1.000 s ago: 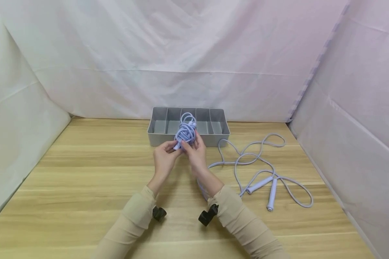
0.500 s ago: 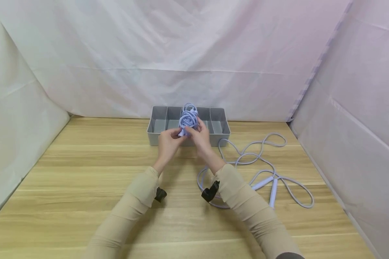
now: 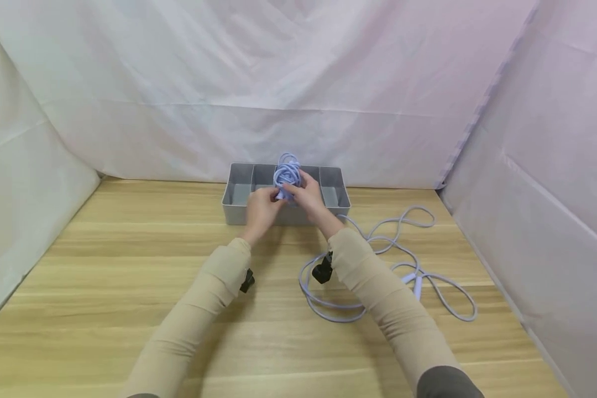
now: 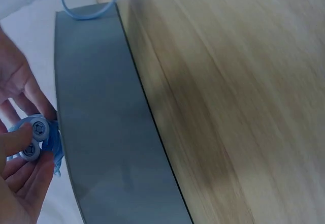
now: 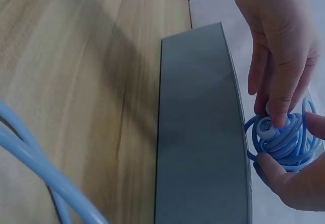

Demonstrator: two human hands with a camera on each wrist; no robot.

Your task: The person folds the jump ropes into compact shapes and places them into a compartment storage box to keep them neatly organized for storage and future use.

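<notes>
In the head view, a light-blue jump rope point(image 3: 287, 174) is wound into a bundle above the middle of the grey divided box point(image 3: 239, 215). My left hand point(image 3: 260, 212) pinches the near end, where the round handle ends point(image 4: 40, 128) show between thumb and fingers in the left wrist view. The right hand point(image 3: 310, 200) grips the bundle from the right side, with its thumb toward me. Wound coils point(image 5: 289, 142) wrap around the handles in the right wrist view. Both hands overlap the box's front wall, and the bundle hides its middle compartments.
A second light-blue jump rope point(image 3: 338, 320) lies loose in loops on the wooden table point(image 3: 129, 287), to the right. Its handles point(image 3: 418, 288) are partly hidden behind my right sleeve. White cloth point(image 3: 179, 138) hangs behind the box and along both sides.
Both hands have moved forward, away from me, with the wound jump rope, bringing it farther over the box. The loose jump rope stays put, its handles now more covered by the right sleeve.
</notes>
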